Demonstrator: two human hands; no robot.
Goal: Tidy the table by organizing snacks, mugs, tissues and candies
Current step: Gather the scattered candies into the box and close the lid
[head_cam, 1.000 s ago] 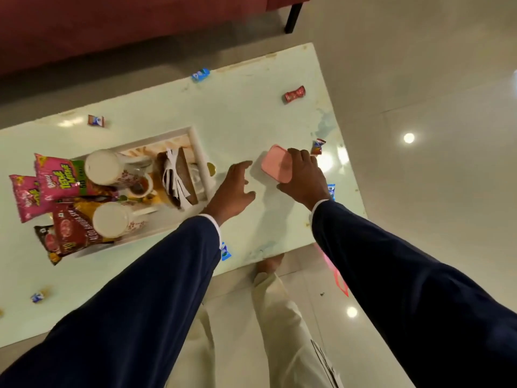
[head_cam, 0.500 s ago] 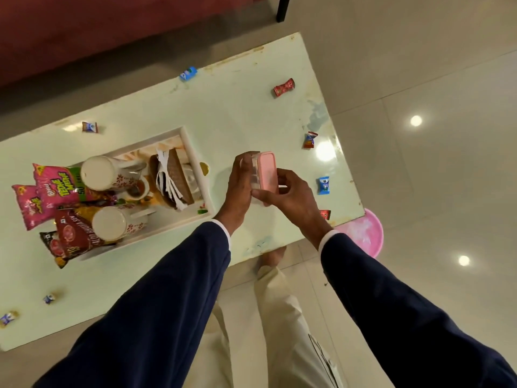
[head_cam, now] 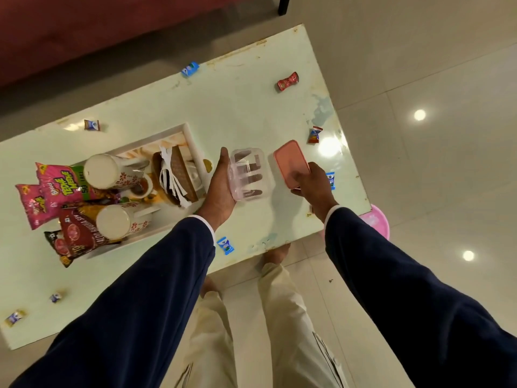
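Two hands are full: left hand (head_cam: 221,189) cradles the clear box (head_cam: 249,175), right hand (head_cam: 313,186) grips its pink lid (head_cam: 291,163) above the tabletop (head_cam: 251,107). Scattered candies like the red candy (head_cam: 287,82) wait; tilting the box could drop it.

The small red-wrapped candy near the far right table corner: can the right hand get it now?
Probably not yet: the right hand holds the pink plastic lid. The path to the red-wrapped candy looks free.

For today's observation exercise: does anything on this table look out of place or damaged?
Yes. Wrapped candies lie scattered loose, such as the red candy and blue candy near the far edge. The two mugs in the tray lie on their sides. The table surface looks chipped and stained.
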